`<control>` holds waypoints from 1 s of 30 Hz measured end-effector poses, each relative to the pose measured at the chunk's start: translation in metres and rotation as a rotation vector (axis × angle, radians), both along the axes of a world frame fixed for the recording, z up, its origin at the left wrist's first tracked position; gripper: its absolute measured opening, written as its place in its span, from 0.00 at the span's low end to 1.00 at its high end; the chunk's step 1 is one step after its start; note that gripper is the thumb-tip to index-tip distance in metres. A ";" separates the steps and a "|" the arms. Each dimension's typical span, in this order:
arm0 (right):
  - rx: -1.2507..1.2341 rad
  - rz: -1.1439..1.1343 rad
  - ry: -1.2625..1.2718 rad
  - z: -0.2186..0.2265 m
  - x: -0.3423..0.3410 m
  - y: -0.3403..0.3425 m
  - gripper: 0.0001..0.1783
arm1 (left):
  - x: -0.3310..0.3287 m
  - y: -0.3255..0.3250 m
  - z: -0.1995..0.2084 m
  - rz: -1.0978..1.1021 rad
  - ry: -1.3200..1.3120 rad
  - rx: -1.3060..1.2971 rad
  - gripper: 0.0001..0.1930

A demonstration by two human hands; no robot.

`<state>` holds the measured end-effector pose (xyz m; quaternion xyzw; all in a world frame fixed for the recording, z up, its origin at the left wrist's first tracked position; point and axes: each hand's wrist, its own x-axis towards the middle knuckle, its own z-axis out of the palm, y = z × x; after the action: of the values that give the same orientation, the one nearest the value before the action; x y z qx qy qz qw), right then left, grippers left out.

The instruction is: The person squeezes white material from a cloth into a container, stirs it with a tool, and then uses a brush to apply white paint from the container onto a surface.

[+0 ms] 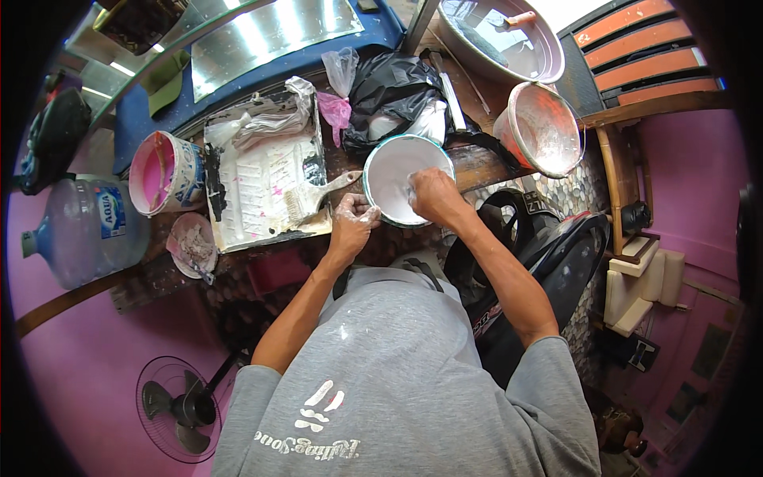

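Note:
A round white bucket [389, 171] with a green-edged rim stands on the wooden table, coated inside with pale paint or paste. My right hand [437, 195] is closed over its right side, fingers reaching inside. Whatever it grips is hidden, apart from a whitish bit by the fingertips. My left hand [354, 219], smeared with white, has its fingers curled at the bucket's near left rim. Just beyond that hand, a flat paintbrush [322, 192] with a pale handle lies across a paint-crusted roller tray [250, 203]. A crumpled whitish cloth [274, 119] covers the tray's far end.
Left of the tray are a pink-lined pail [151, 176], a small bowl of white paste [193, 245] and a big water jug [87, 230]. Black plastic bags [389, 87] lie behind the bucket. A stained pail [548, 131] and grey basin [548, 52] stand right; a motorcycle seat [548, 278] sits below.

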<state>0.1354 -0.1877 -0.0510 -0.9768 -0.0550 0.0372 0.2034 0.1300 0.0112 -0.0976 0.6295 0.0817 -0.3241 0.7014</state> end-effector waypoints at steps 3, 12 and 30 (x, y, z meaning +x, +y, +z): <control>0.139 0.009 0.076 0.006 0.008 -0.004 0.07 | -0.001 -0.001 0.002 0.006 -0.008 0.009 0.11; 0.069 0.013 0.110 -0.003 0.007 -0.005 0.07 | 0.000 -0.006 0.002 0.065 0.033 -0.059 0.16; 0.175 -0.063 0.020 0.007 -0.018 -0.029 0.06 | 0.027 -0.033 0.012 -0.074 -0.060 -0.161 0.13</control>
<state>0.1174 -0.2172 -0.0441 -0.9561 -0.0254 0.0355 0.2897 0.1568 -0.0214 -0.0857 0.5832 0.0109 -0.3362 0.7394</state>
